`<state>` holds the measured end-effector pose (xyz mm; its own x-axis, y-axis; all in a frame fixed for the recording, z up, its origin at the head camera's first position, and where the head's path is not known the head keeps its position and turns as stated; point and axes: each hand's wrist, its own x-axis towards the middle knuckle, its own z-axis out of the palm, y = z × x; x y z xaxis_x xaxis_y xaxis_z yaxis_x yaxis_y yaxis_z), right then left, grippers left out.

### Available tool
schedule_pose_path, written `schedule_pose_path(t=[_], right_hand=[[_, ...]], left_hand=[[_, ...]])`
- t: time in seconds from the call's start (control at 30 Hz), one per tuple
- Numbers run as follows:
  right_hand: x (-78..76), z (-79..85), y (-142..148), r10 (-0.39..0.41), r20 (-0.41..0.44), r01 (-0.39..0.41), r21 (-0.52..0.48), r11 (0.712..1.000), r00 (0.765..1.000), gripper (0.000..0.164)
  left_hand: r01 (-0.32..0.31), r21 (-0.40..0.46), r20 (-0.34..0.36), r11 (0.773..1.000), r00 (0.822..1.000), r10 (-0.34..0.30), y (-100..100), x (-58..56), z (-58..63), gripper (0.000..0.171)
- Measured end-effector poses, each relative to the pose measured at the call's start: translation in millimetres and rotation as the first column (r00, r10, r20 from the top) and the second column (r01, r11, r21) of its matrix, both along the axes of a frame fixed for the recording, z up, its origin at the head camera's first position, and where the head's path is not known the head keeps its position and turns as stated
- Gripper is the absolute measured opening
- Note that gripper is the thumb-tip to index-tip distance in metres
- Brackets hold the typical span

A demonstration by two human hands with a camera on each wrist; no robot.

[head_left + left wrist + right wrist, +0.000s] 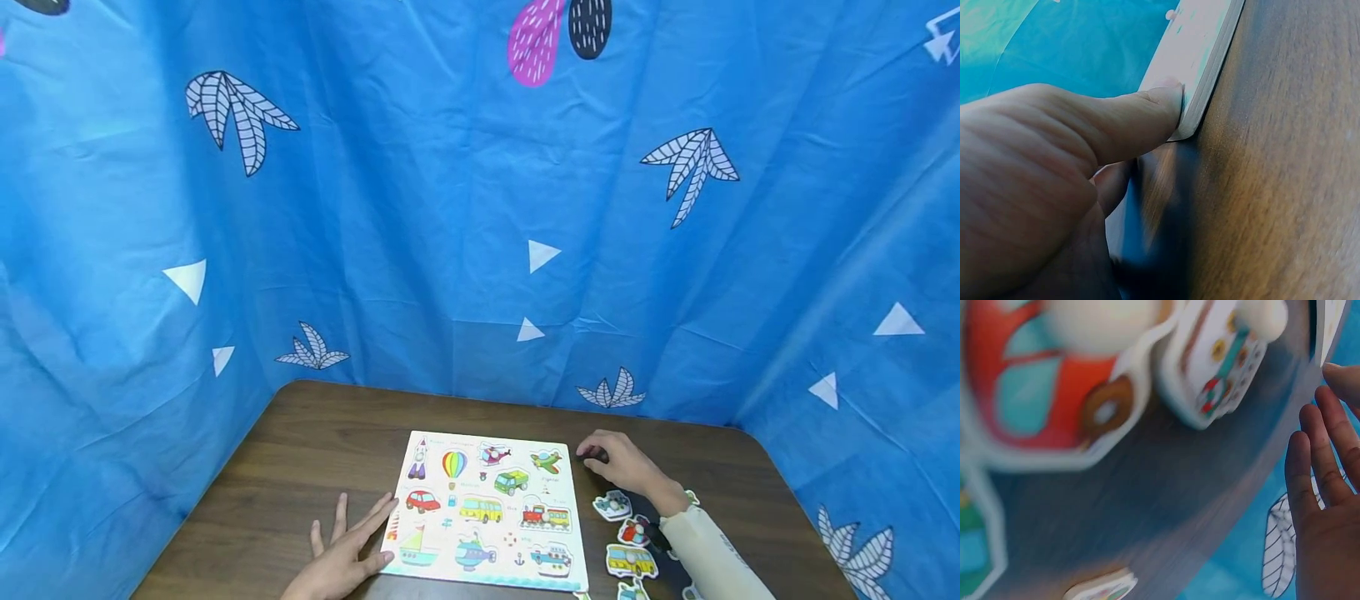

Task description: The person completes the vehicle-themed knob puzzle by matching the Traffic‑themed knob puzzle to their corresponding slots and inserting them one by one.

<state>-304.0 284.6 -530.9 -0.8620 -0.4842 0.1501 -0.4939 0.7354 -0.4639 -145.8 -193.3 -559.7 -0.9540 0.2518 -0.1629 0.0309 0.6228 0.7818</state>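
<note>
A white picture puzzle board (pixel 510 508) printed with vehicles lies flat on the table. My left hand (pixel 341 558) rests at its left edge with spread, mostly straight fingers. In the left wrist view, the thumb of that hand (pixel 1047 150) presses on the board's corner (pixel 1194 50). Just beyond the board's upper right corner, my right hand (pixel 622 462) hovers with loosely bent fingers. In the right wrist view, nothing shows in the right hand (pixel 1329 475). Nearest to it is a ship piece (pixel 612 505) with a white knob.
Below the right forearm lie a red vehicle piece (pixel 633 531), a yellow bus piece (pixel 630 561) and a greenish piece (pixel 632 590). The right sleeve (pixel 712 554) partly hides others. A blue curtain (pixel 480 208) hangs behind the brown wooden table (pixel 322 442).
</note>
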Motion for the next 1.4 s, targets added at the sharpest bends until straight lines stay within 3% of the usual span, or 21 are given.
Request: schedule_pose_path(t=[0.23,0.47,0.87,1.1,1.4], right_hand=[[6.4,-0.8,24.7,-0.031,-0.024,0.032,0.014,0.999,0.999,0.015],[18.2,-4.6,48.6,-0.075,-0.010,0.076,0.022,0.997,0.997,0.015],[35.6,-0.4,95.2,-0.115,0.053,0.113,0.047,0.993,0.992,0.024],[41.8,1.4,116.5,-0.102,0.012,0.101,0.067,0.993,0.995,0.024],[45.3,-2.7,133.2,-0.080,0.030,0.077,0.102,0.992,0.996,0.035]], left_hand=[[0.007,0.002,-0.021,1.000,1.000,-0.007,1.1,-1.4,2.7,0.073],[0.009,0.023,0.020,1.000,1.000,-0.009,1.1,-0.1,1.7,0.074],[0.002,0.011,0.008,1.000,1.000,-0.002,1.5,-1.4,1.2,0.074],[-0.008,0.023,0.012,1.000,1.000,0.008,2.7,-1.4,3.0,0.075],[0.014,0.030,0.036,0.999,0.999,-0.015,-0.3,-3.8,1.8,0.075]])
